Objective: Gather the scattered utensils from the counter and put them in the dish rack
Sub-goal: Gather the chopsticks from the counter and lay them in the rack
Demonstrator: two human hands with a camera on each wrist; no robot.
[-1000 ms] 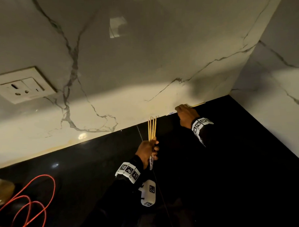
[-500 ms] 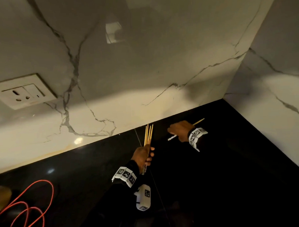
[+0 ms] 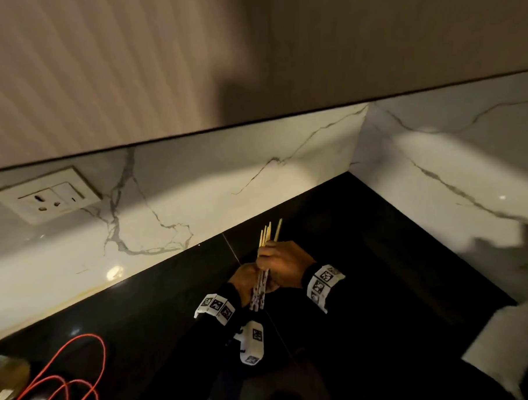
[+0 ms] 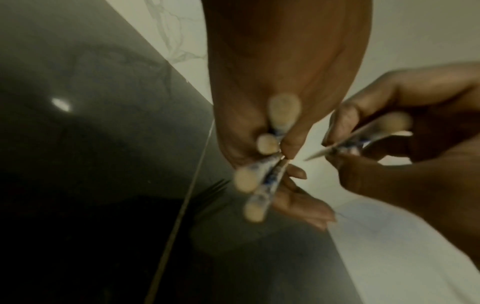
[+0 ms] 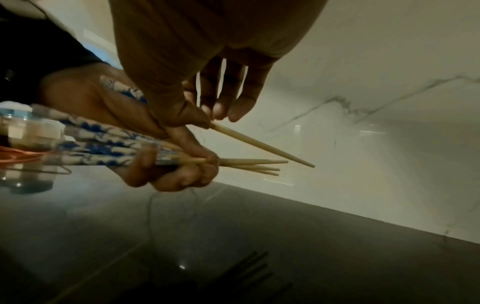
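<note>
Over the black counter (image 3: 380, 270) my two hands meet. My left hand (image 3: 245, 280) grips a bundle of several chopsticks (image 3: 266, 236) with pale tips and blue-and-white patterned handles (image 5: 103, 144). My right hand (image 3: 277, 259) pinches one more chopstick (image 5: 259, 144) between thumb and fingers and holds it against the bundle, with its tip angled a little away from the others. In the left wrist view the bundle's butt ends (image 4: 259, 185) point at the camera, and the right hand (image 4: 389, 144) holds its single chopstick (image 4: 363, 139) beside them. No dish rack is in view.
A marble backsplash (image 3: 226, 186) meets a side wall at the corner on the right. A wall socket (image 3: 47, 195) sits at the left. An orange cable (image 3: 67, 374) loops over the counter's front left. A wall cabinet (image 3: 250, 64) hangs overhead. A blurred white object (image 3: 505, 340) stands at the right.
My right hand lifted a chopstick from the foot of the backsplash and brought it left to the bundle in my left hand. The head view has tilted upward.
</note>
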